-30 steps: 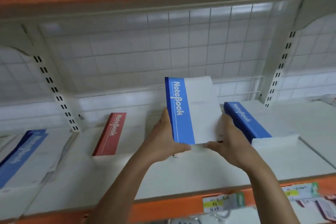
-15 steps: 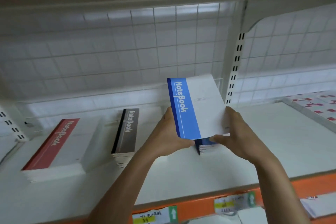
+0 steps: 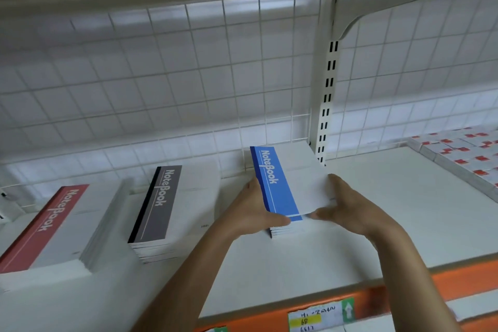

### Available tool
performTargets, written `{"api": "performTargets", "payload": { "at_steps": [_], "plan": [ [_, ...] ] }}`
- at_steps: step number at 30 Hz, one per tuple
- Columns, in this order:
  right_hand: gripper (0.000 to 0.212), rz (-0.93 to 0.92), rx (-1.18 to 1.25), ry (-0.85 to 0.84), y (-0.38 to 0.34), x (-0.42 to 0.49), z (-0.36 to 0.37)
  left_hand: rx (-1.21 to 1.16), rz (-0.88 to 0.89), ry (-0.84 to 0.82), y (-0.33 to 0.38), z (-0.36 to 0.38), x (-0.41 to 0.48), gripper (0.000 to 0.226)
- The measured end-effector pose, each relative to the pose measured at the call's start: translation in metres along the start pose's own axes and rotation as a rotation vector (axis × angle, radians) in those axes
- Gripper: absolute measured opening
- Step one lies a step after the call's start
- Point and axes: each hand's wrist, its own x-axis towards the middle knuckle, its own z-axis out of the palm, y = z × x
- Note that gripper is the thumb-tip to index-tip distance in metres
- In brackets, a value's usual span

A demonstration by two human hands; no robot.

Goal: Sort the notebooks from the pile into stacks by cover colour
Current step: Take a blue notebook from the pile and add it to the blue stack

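Observation:
Both hands hold a blue-and-white notebook [image 3: 283,183] just above a low blue stack [image 3: 283,232] on the white shelf [image 3: 377,224]. My left hand [image 3: 248,210] grips its blue spine side, thumb under the near corner. My right hand [image 3: 347,205] grips the white right edge. A grey-covered stack [image 3: 164,205] stands to the left of the blue one. Further left sits a red-covered stack [image 3: 48,226].
A white wire grid [image 3: 188,75] backs the shelf, with a slotted upright [image 3: 326,94] right of the blue stack. Packs with red marks [image 3: 463,153] lie at the far right. The orange shelf front [image 3: 404,296] carries a price label [image 3: 320,318].
The view has swung right and the notebook has come down from a raised tilt onto the low blue stack. Both hands stay on it. The grey and red stacks have come into view.

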Motion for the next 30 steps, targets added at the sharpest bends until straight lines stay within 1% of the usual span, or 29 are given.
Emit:
{"api": "performTargets", "payload": {
  "at_steps": [4, 13, 16, 20, 21, 23, 25, 27, 28, 30],
  "plan": [
    [0.065, 0.021, -0.021, -0.010, 0.007, 0.002, -0.001, -0.021, -0.022, -0.036, -0.002, 0.004, 0.002, 0.081],
    [0.056, 0.104, -0.027, -0.087, 0.017, 0.005, -0.002, -0.024, -0.077, -0.067, -0.004, 0.007, 0.003, 0.086],
    [0.057, 0.121, 0.014, -0.130, 0.019, 0.006, -0.002, -0.026, -0.100, -0.087, -0.005, 0.007, 0.003, 0.090],
    [0.056, 0.134, 0.009, -0.119, 0.018, 0.007, 0.000, -0.023, -0.110, -0.075, -0.004, 0.008, 0.003, 0.092],
    [0.059, 0.135, -0.006, -0.114, 0.016, 0.007, 0.000, -0.026, -0.111, -0.071, -0.003, 0.009, 0.002, 0.091],
    [0.075, 0.122, -0.057, -0.080, 0.015, 0.006, 0.001, -0.023, -0.108, -0.070, -0.002, 0.009, 0.001, 0.090],
    [0.089, 0.085, -0.102, -0.015, 0.010, 0.005, 0.001, -0.032, -0.101, -0.060, 0.001, 0.008, -0.003, 0.086],
    [0.094, 0.007, -0.166, 0.036, -0.006, 0.000, 0.003, -0.020, -0.085, 0.004, 0.009, 0.004, -0.008, 0.073],
    [0.095, -0.031, -0.206, 0.037, -0.014, -0.003, 0.005, 0.006, -0.070, 0.053, 0.014, 0.001, -0.012, 0.064],
    [0.089, -0.119, -0.313, 0.057, -0.028, -0.006, 0.015, 0.090, -0.016, 0.158, 0.023, -0.006, -0.022, 0.053]
  ]
}}
